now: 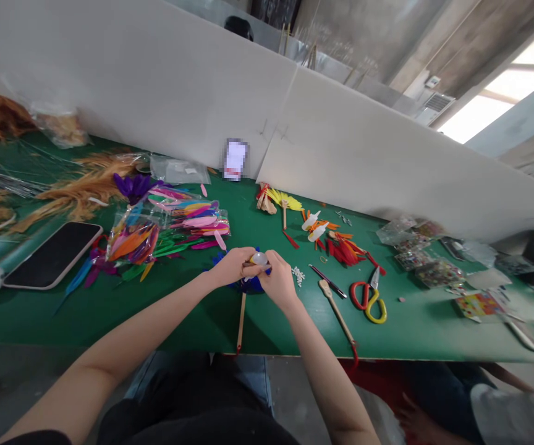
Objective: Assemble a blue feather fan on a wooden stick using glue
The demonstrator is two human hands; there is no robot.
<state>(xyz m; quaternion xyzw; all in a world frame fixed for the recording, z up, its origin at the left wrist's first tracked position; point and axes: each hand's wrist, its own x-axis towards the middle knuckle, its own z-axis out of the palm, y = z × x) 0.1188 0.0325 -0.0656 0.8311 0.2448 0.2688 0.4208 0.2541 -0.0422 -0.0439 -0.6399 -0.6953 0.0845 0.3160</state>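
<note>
Close together at the middle of the green table, my left hand (pixel 236 267) and my right hand (pixel 276 281) are both closed on a small, pale, round-ended thing (pixel 259 258). Its exact kind does not show, and the fingers hide much of it. Under the hands lies a blue feather fan (pixel 216 262), partly covered by them, its wooden handle (pixel 241 321) pointing at the table's front edge. Small white beads (pixel 298 276) lie in a loose pile just right of my right hand. Farther right are a dark pen (pixel 327 281) and a bare wooden fan handle (pixel 338 313).
Scissors (pixel 369 301) with red and yellow grips lie at right, behind them glue bottles (pixel 313 226), red feathers (pixel 345 248) and a yellow feather fan (pixel 285 201). Bagged coloured feathers (pixel 197 216) and a phone (pixel 54 254) lie left. Another person's hand (pixel 418 420) shows lower right.
</note>
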